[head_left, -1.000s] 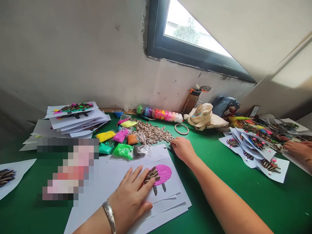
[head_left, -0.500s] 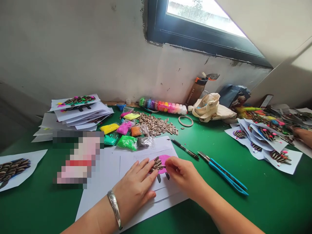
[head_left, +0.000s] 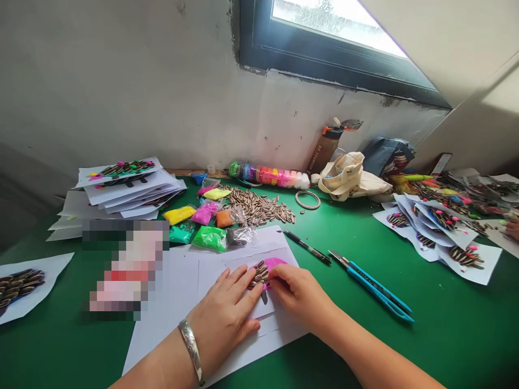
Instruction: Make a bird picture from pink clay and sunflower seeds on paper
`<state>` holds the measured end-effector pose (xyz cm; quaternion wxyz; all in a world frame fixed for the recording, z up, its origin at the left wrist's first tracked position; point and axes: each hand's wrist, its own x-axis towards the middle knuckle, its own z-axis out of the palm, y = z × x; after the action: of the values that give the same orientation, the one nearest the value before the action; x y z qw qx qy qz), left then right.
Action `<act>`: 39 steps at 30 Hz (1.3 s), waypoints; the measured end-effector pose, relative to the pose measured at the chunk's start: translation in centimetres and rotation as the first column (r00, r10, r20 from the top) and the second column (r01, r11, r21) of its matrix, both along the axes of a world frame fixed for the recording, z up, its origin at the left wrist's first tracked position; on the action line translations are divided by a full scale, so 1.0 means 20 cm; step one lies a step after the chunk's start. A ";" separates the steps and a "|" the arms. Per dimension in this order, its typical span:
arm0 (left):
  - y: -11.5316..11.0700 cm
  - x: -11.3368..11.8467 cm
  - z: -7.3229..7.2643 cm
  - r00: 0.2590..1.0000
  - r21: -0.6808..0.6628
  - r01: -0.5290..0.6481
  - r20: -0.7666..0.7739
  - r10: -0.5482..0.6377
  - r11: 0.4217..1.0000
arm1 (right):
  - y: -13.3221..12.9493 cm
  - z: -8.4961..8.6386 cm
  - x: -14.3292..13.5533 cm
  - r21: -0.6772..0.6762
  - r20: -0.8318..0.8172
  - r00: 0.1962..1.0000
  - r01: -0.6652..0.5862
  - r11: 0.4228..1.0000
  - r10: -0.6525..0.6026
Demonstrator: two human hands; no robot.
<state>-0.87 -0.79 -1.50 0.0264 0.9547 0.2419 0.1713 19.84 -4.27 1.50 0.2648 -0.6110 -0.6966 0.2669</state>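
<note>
My left hand (head_left: 229, 302) lies flat with its fingers spread on the white paper (head_left: 178, 281), its fingertips at the left edge of a cluster of striped seeds (head_left: 259, 274). The seeds sit on a pink clay shape (head_left: 277, 262), with a dark piece below it. At the right of the seeds, my right hand (head_left: 298, 292) is closed, thumb and fingertips pinched low over the pink shape; whatever they hold is hidden. A bangle circles my left wrist.
Bags of coloured clay (head_left: 210, 238) and a seed pile (head_left: 263, 208) lie behind the paper. A pen (head_left: 308, 247) and blue cutter (head_left: 377, 292) lie right. Paper stacks (head_left: 125, 189) stand on both sides. Another person's hand (head_left: 513, 227) shows at far right.
My right hand has shifted slightly left towards the seeds, covering the right dark piece below the pink shape. The other person's hand has drawn further out of view. My left hand stays in place.
</note>
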 end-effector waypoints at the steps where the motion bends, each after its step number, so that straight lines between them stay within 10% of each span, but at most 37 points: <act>1: 0.00 0.00 0.00 1.000 -0.001 -0.006 -0.002 0.006 1.000 | 0.00 0.00 0.00 -0.003 0.022 1.000 0.005 1.000 -0.005; 39: -0.02 0.02 0.00 0.999 -0.041 -0.043 0.014 0.044 0.998 | -0.04 -0.03 0.00 0.073 0.296 0.955 -0.053 0.996 0.029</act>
<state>-0.43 -1.27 -1.56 0.0440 0.9471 0.2660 0.1740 19.87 -5.02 0.89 0.1769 -0.6180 -0.7512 0.1502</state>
